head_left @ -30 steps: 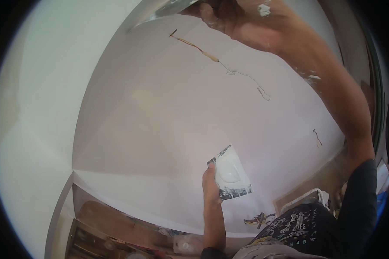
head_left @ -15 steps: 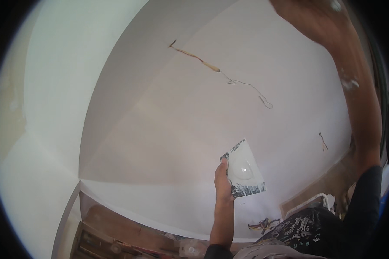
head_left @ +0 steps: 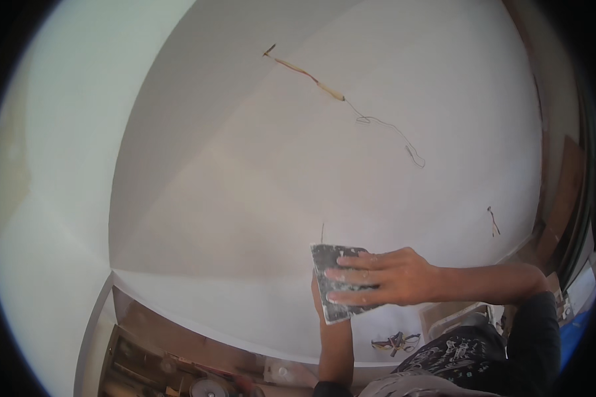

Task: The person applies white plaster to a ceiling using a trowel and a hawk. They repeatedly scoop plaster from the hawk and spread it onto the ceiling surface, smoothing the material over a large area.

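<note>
My right hand (head_left: 384,276) is in front of my body, its fingers laid along the back of a dark, flat putty blade (head_left: 332,311) smeared with white. Behind that blade is my left hand (head_left: 316,291), of which only a strip shows above the raised forearm. The putty-covered plate it held a moment earlier is now hidden behind the blade and my right fingers. Whether blade and plate touch cannot be made out. A broad, pale plastered surface (head_left: 258,198) spreads beyond both hands.
Wires (head_left: 328,90) with a thin looped end hang from the pale surface. Shorter wires (head_left: 493,221) poke out at the right, and a wire bundle (head_left: 396,343) sits lower down. Wooden boards (head_left: 563,198) stand at the far right. A cluttered area with a round fan-like thing (head_left: 208,388) lies at lower left.
My right hand has come down from the top right to the left hand, bringing the dark blade in front of the plate. The view has shifted slightly.
</note>
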